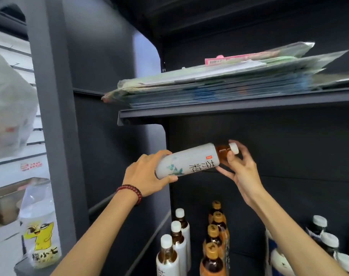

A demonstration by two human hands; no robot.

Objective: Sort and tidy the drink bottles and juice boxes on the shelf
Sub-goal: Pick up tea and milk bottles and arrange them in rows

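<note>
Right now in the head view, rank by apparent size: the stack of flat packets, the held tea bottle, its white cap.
1. Stack of flat packets, largest.
2. Tea bottle, held sideways by the left hand and right hand.
3. White cap, smallest.

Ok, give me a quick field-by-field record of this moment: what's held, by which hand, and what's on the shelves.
held item: white-label tea bottle, lying nearly horizontal in the air, white cap to the right
left hand: grips the bottle's base end
right hand: fingers at the neck and cap
lower shelf, left row: white-capped bottles, upright
lower shelf, middle row: gold-capped bottles, upright
lower shelf, right: more white-capped bottles, partly hidden by the arm
upper shelf: flat stack of plastic-wrapped sheets
</note>
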